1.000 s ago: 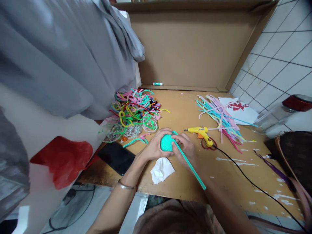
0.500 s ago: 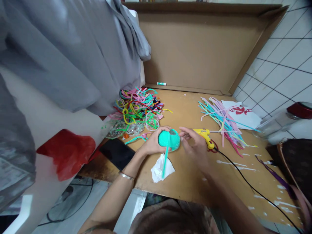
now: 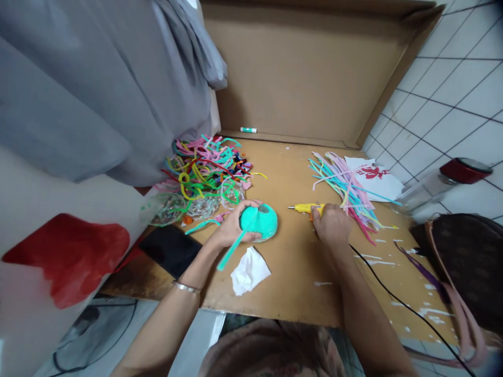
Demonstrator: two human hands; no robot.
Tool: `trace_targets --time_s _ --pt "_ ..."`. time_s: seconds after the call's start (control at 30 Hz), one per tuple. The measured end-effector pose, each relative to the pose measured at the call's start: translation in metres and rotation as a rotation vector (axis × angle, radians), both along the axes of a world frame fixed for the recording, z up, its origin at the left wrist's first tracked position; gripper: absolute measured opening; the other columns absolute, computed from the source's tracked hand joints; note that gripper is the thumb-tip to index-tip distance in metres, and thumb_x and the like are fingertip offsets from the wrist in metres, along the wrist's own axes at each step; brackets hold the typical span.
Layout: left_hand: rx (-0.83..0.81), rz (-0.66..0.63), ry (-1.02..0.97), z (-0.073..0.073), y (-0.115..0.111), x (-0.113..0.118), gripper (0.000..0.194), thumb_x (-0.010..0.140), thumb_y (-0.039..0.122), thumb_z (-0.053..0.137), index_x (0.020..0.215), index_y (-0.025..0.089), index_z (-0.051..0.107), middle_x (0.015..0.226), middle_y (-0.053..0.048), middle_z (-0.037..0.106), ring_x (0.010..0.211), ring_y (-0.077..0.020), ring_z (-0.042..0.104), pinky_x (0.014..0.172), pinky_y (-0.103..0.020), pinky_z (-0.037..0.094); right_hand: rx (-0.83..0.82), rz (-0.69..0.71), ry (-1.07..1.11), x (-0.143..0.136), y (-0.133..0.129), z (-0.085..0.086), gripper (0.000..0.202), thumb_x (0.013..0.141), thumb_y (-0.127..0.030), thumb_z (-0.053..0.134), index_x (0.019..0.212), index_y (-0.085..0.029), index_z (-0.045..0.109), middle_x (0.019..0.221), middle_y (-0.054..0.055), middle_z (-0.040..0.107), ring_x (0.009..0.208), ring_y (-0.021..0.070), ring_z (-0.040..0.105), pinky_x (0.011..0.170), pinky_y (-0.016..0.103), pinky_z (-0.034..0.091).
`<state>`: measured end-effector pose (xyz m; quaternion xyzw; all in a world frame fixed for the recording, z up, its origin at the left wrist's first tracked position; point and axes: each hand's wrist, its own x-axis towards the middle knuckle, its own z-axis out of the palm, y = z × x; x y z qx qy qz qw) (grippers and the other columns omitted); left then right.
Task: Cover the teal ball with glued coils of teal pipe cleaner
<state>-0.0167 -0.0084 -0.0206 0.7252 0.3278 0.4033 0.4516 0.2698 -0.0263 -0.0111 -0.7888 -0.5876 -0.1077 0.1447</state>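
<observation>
My left hand (image 3: 231, 228) is wrapped round a rounded form covered in teal pipe cleaner (image 3: 268, 224), with a small grey patch at its top. A loose teal strand (image 3: 232, 251) sticks out from it toward me. To the right, my right hand (image 3: 333, 225) is closed round the handle of a yellow hot glue gun (image 3: 304, 208), whose metal nozzle points left at the teal form, apart from it. A crumpled white tissue (image 3: 250, 272) lies on the table just in front of the teal form.
A heap of coloured pipe cleaners (image 3: 208, 167) lies at the left, a bundle of straight ones (image 3: 346, 183) at the right. A black phone (image 3: 171, 251), a glue stick (image 3: 248, 130), a clear bottle (image 3: 436, 183) and a brown bag (image 3: 467, 262) surround the work. The gun's black cord (image 3: 393, 293) trails right.
My right hand has moved from beside the teal form to the glue gun and closed on its handle. The teal form has turned, its loose strand swinging left off the tissue.
</observation>
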Motion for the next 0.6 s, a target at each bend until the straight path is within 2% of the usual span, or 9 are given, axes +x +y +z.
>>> trace_targets --time_s 0.17,0.3,0.47,0.53,0.6 --pt "0.007 -0.006 -0.009 0.000 0.000 0.000 0.076 0.058 0.046 0.089 0.118 0.023 0.048 0.138 -0.015 0.053 0.130 -0.0334 0.052 0.109 -0.051 0.040 -0.050 -0.007 -0.055 0.000 0.004 -0.014 0.055 0.085 -0.058 0.055 0.096 -0.006 0.068 0.086 0.026 0.067 0.075 0.0341 0.066 0.063 0.042 0.047" --pt "0.024 -0.023 -0.005 -0.001 0.000 -0.001 0.073 0.058 0.042 0.089 0.117 0.023 0.050 0.137 -0.014 0.055 0.130 -0.0331 0.053 0.110 -0.051 0.039 -0.039 -0.053 -0.032 0.002 0.009 -0.020 0.049 0.081 -0.053 0.061 0.098 -0.008 0.068 0.089 0.024 0.069 0.077 0.0326 0.067 0.063 0.040 0.048" --pt "0.067 -0.045 -0.012 -0.004 0.002 -0.003 0.072 0.058 0.039 0.089 0.117 0.023 0.052 0.137 -0.014 0.054 0.132 -0.0333 0.052 0.112 -0.052 0.038 -0.045 -0.085 0.075 0.003 0.009 -0.014 0.036 0.077 -0.042 0.063 0.094 -0.010 0.069 0.091 0.022 0.069 0.080 0.0322 0.066 0.065 0.039 0.048" --pt "0.063 -0.051 -0.013 -0.004 0.002 -0.003 0.071 0.058 0.038 0.089 0.117 0.023 0.051 0.138 -0.014 0.054 0.132 -0.0335 0.051 0.112 -0.052 0.038 0.020 -0.082 0.140 0.003 0.009 -0.009 0.036 0.075 -0.040 0.064 0.094 -0.011 0.069 0.093 0.020 0.069 0.082 0.0316 0.065 0.067 0.039 0.048" --pt "0.055 -0.050 -0.013 -0.004 0.002 -0.003 0.071 0.058 0.038 0.089 0.116 0.023 0.051 0.138 -0.014 0.053 0.131 -0.0336 0.052 0.111 -0.052 0.039 0.161 -0.048 0.211 0.002 0.008 -0.003 0.036 0.073 -0.039 0.063 0.097 -0.012 0.067 0.094 0.018 0.068 0.085 0.0307 0.064 0.071 0.040 0.049"
